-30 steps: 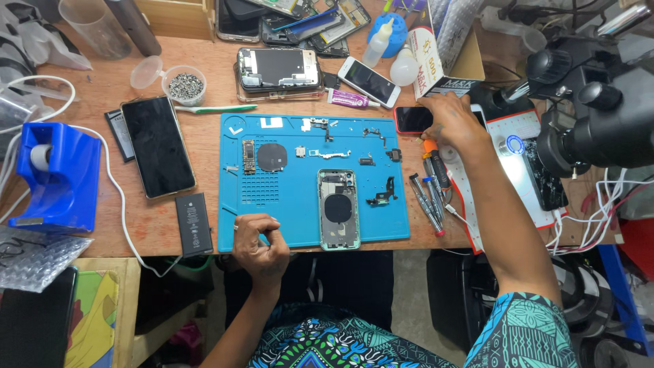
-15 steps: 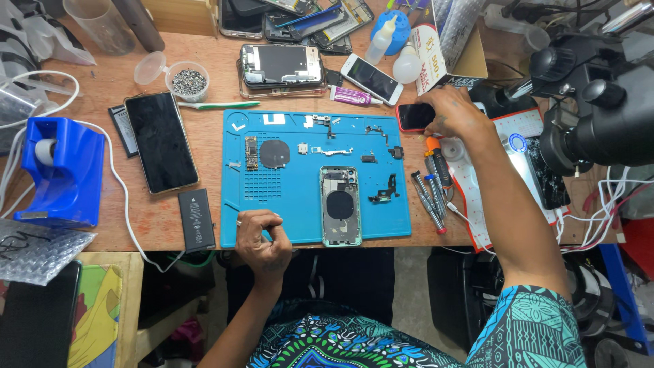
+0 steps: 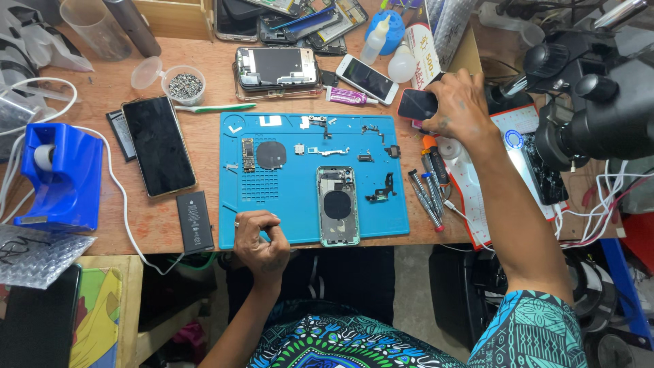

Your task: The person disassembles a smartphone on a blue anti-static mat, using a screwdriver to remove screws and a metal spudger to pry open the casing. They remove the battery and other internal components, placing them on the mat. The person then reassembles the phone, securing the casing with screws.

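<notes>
Overhead, the right hand (image 3: 462, 105) reaches to the far right of the blue mat (image 3: 300, 197), its fingers grasping a small dark phone (image 3: 415, 104). The left hand (image 3: 261, 240) rests at the mat's near edge, fingers curled loosely, beside an opened phone body (image 3: 337, 206) on the wooden counter (image 3: 204, 68).

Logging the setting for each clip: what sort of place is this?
Most likely a phone repair bench. A blue work mat holds an opened phone body and small loose parts, screwdrivers lie beside it, and a microscope stands at the right.

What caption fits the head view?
Right hand grips a dark phone; left hand rests on the blue mat.
</notes>
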A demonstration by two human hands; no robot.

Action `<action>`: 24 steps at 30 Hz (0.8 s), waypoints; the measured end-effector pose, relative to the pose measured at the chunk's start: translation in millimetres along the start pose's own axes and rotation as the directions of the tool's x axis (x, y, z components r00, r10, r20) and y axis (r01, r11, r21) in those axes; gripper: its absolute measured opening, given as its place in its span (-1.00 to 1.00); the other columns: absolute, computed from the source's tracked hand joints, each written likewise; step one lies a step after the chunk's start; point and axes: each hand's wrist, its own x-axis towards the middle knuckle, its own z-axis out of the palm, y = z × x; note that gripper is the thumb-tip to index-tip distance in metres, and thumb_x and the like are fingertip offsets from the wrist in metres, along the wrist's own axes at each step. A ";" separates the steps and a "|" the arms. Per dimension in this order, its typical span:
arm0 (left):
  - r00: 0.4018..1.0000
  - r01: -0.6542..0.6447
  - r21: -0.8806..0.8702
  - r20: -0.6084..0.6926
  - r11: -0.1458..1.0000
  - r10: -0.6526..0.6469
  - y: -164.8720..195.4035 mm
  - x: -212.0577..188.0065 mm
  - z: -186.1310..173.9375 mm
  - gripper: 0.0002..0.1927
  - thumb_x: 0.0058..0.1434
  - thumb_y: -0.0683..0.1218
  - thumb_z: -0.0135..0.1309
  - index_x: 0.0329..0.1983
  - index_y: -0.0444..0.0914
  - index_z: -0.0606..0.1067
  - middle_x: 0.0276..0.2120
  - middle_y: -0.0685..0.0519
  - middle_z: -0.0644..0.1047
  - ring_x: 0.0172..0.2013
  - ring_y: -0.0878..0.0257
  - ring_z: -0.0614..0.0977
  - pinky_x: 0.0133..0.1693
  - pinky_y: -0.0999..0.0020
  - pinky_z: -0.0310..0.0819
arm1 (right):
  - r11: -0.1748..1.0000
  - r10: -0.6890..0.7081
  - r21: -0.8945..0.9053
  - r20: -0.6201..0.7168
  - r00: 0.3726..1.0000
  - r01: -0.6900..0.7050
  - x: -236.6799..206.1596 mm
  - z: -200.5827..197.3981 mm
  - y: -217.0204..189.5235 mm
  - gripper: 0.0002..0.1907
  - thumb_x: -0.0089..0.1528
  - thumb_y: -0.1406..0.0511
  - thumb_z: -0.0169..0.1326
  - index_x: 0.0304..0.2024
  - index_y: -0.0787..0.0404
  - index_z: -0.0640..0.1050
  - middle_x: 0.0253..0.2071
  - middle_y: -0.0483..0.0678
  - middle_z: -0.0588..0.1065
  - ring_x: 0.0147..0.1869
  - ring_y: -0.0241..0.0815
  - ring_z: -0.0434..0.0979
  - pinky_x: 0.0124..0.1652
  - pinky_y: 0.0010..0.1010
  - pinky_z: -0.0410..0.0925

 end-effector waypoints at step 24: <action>0.939 0.212 -0.281 0.325 0.936 -0.115 4.7 6.2 -9.9 -0.63 0.30 -0.24 0.14 0.16 -0.29 0.39 -0.11 -0.01 0.53 -0.16 0.25 0.59 -0.01 0.34 0.54 | 0.555 0.067 0.786 -0.367 0.928 0.271 -148.5 -4.8 -151.1 -0.13 -0.07 0.26 0.50 0.23 0.23 0.38 0.09 0.04 0.58 0.18 -0.06 0.61 0.18 -0.27 0.45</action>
